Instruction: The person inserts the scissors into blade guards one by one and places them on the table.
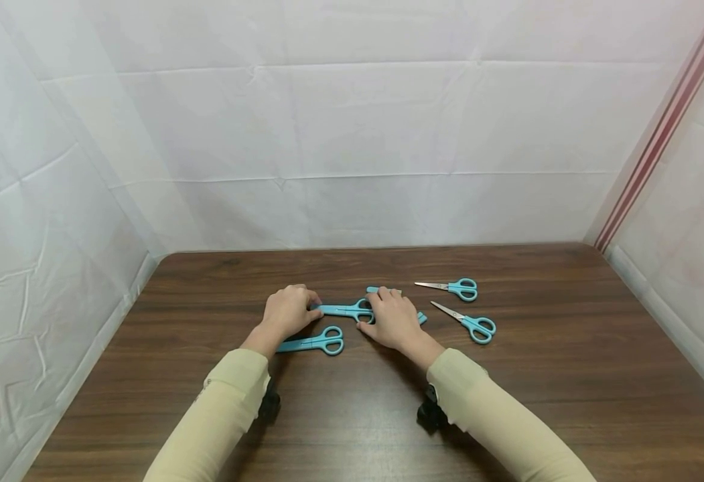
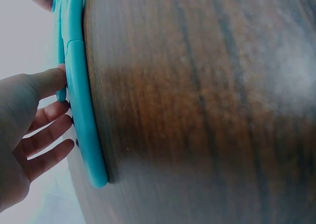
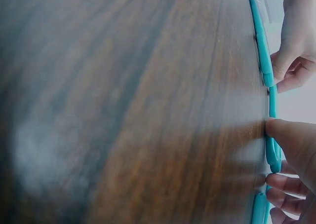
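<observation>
Evidently, the item in work is the pair of blue scissors [image 1: 342, 310] lying lengthwise at the center of the frame, just below mid-height, between the two hands. A blue cover appears to enclose its blades.

Handling: from where I stand, the scissors look light and rigid. The plastic is smooth and may slide on the table [image 1: 352, 428]; breakage seems unlikely. Recommended grip points are the sides of the cover at the left end and the finger rings at the right end. Avoid squeezing only one ring, as this could let the rings pivot.

Left hand [image 1: 289, 310]: set to a narrow pinch. Thumb and forefinger hold the cover tip; the remaining fingers extend loosely, as the left wrist view shows.

Right hand [image 1: 395, 318]: set wider. The thumb bears on the near edge of the rings and the forefinger lies across from it, so the rings are held between them; the other fingers spread over the far side. Contact pressure cannot be determined.

Adjacent parts: a second covered pair [image 1: 312, 344] lies below the first, partly behind the left wrist. A blue strip [image 1: 422, 318] shows beside the right hand. Two bare-bladed pairs [image 1: 463, 288] lie right of center.
</observation>
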The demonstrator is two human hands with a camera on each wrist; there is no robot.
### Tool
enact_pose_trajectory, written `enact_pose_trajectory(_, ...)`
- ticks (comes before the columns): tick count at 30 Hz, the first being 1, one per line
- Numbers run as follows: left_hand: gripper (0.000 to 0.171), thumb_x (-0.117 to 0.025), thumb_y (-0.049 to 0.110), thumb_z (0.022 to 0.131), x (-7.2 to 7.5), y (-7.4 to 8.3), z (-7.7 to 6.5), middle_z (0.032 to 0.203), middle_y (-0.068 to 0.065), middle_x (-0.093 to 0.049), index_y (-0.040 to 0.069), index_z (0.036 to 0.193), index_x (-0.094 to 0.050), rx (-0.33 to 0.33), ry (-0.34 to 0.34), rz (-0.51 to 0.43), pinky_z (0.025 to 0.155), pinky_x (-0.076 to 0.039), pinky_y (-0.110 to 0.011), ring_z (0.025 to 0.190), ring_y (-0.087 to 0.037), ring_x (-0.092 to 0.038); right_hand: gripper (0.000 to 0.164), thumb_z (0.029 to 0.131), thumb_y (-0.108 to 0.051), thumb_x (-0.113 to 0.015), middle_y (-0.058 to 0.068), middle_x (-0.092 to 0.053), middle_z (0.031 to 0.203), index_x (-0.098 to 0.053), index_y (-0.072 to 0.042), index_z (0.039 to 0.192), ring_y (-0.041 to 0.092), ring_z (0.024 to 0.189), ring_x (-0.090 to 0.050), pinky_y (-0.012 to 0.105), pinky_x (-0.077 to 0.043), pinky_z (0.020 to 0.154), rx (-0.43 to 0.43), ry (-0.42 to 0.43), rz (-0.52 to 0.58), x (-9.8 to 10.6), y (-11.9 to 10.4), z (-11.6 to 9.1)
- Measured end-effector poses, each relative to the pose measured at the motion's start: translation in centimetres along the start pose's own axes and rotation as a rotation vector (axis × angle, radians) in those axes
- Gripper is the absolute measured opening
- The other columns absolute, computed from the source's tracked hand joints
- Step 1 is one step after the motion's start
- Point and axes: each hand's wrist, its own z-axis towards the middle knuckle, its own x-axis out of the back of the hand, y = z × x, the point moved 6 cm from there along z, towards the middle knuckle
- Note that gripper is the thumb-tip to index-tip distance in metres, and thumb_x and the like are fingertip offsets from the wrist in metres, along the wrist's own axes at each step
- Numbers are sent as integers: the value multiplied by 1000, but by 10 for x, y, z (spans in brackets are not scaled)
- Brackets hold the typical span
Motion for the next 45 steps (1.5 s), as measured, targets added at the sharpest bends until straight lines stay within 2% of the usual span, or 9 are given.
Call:
enact_pose_trajectory(9,18,-71,33,81,-1,-1,0,87,1,-60,20,94,-71,-2,15,-5,57,-47,-32,72,-16,-57,55,81,-49,-64,7,-54,101,-57,-10,119,24,88,-52,33,-40,65,-22,-10,41,1,-1,0)
enact_pose_trajectory(25,16,-71,31,81,-3,-3,1,86,1,-59,20,92,-70,18,-5,-32,60,-47,-34,73,-16,-56,55,82,-49,-63,6,-51,98,-58,-11,122,21,83,-47,30,-32,63,-41,-21,42,-4,1,3)
enact_pose_trajectory(45,16,-70,31,82,-3,-2,1,87,1,-58,20,94,-70,15,-15,-37,61,-47,-34,74,-16,-55,56,83,-50,-62,6,-52,100,-57,-12,124,22,84,-46,31,-31,65,-42,-27,16,-2,0,4)
